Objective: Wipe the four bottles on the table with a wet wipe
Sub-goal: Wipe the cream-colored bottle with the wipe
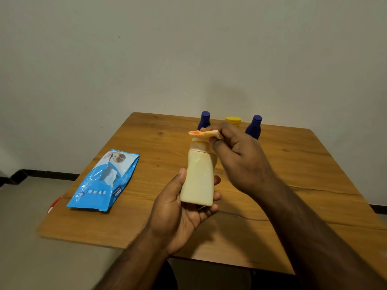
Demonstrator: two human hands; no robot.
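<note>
Nearest the viewer, the left hand is curled round the lower body of a cream plastic bottle with a pale orange cap, thumb on its left side and fingertips showing at its right edge. The bottle is held above the worktop, clear of the surface, with its long axis nearly upright and leaning slightly; the cap points up and away, the flat base toward the viewer.

Just beyond, the right hand reaches in from the right and pinches a small folded wet wipe, tinted orange, between thumb and fingers, the wipe lying across the top of the cap.

To the left, a blue plastic pack of wet wipes lies flat on the brown wood-grain worktop, near its left edge.

At the far edge, partly hidden behind the right hand, three more bottles stand upright in a row: a dark blue bottle on the left, a yellow-capped bottle in the middle, and another dark blue bottle on the right.

Behind the worktop rises a plain pale wall, with a dark skirting strip and pale floor at left.
</note>
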